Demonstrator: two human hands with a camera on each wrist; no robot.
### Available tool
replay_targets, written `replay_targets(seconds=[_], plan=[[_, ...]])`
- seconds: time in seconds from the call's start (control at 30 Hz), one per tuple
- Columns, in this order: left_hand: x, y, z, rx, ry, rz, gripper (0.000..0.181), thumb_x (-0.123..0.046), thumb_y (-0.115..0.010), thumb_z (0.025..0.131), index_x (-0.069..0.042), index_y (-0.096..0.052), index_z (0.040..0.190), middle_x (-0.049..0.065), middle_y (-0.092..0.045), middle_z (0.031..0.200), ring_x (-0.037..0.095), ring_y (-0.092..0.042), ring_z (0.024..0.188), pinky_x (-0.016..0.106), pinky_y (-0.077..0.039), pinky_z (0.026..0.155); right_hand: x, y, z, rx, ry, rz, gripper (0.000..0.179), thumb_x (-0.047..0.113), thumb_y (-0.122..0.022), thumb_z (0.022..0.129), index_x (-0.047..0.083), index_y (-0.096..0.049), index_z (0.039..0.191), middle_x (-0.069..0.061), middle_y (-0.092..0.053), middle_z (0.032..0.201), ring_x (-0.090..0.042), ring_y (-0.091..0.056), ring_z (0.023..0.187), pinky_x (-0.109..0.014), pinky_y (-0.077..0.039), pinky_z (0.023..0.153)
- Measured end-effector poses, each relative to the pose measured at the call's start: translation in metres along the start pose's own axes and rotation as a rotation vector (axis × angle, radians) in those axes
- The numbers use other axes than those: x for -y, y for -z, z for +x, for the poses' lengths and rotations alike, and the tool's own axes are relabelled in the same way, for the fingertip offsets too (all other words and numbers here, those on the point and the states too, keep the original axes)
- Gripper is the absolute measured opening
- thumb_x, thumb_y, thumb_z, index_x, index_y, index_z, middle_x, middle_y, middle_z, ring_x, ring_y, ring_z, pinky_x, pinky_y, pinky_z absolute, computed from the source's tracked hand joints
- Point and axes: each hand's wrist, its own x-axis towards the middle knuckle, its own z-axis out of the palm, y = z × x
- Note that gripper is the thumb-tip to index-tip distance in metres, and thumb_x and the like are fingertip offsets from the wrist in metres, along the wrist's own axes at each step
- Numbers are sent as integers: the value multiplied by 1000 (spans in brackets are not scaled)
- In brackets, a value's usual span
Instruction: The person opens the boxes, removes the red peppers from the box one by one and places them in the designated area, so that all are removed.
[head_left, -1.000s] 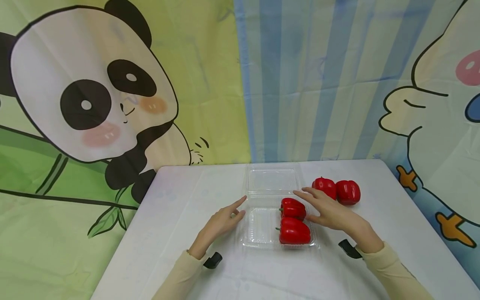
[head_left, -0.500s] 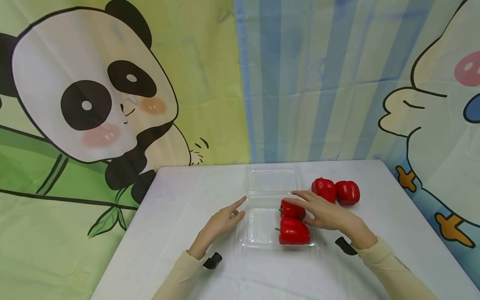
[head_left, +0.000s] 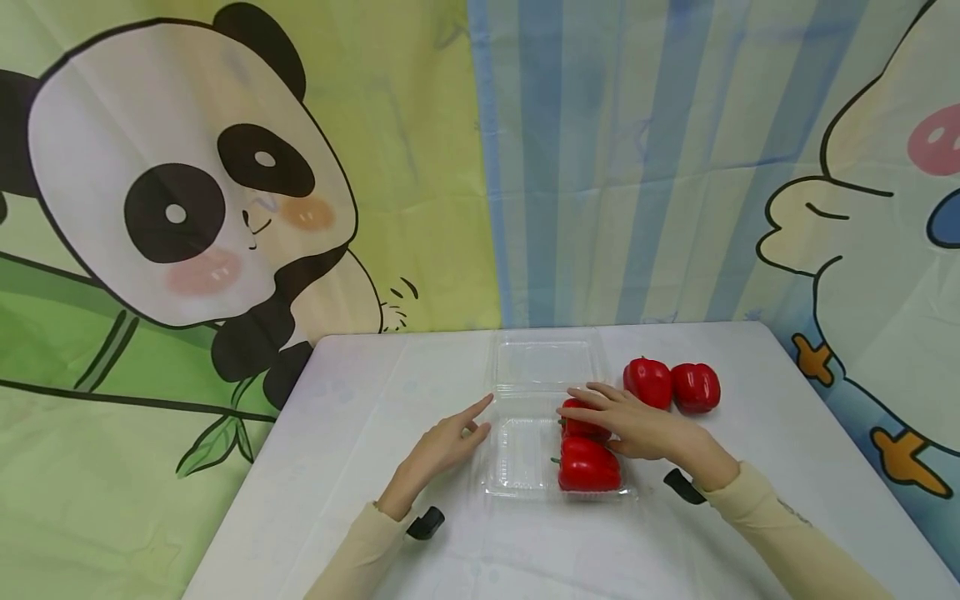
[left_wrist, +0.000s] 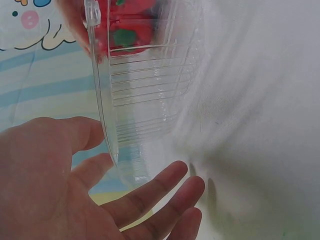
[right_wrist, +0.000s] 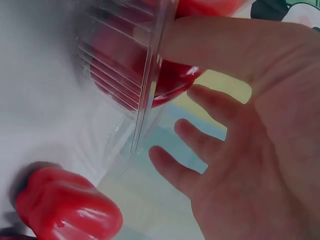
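A clear plastic clamshell box (head_left: 517, 454) lies unfolded on the table, its lid (head_left: 547, 362) spread toward the back. Two red bell peppers sit in its right half: a front pepper (head_left: 588, 465) and a rear pepper (head_left: 587, 428), stems facing left. My right hand (head_left: 637, 423) reaches over the rear one with extended fingers that partly cover it; in the right wrist view the thumb (right_wrist: 210, 47) lies across the box's rim. At the left rim, my left hand (head_left: 442, 442) has its thumb and index finger right at the plastic, the other fingers (left_wrist: 155, 192) loosely extended below.
Two more red bell peppers, a left one (head_left: 647, 383) and a right one (head_left: 696, 387), stand side by side on the white table (head_left: 375, 392) behind my right hand. A cartoon-printed curtain (head_left: 420, 167) hangs beyond the table's back edge.
My right hand has moved left from beside the box to over the rear pepper. The left hand and the peppers have stayed in place.
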Motion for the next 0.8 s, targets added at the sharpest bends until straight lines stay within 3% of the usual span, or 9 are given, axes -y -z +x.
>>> replay_targets(seconds=[0.4, 0.8], plan=[[0, 0, -1, -1, -2, -3, 53, -46, -48, 104, -38, -36, 156, 10, -71, 116, 20, -67, 92, 43, -51, 75, -1, -10, 3, -11, -21, -17, 93, 5, -85, 74, 25, -40, 154, -13, -36, 160, -43, -26, 147, -71, -29, 110], [-2, 0, -1, 0, 7, -6, 53, -45, -48, 104, -38, -36, 156, 9, -70, 116, 20, -66, 91, 42, -51, 75, -1, -19, 5, -92, -6, -51, 92, 7, -87, 72, 23, -43, 152, -12, -42, 157, -43, -30, 146, -69, -37, 106]])
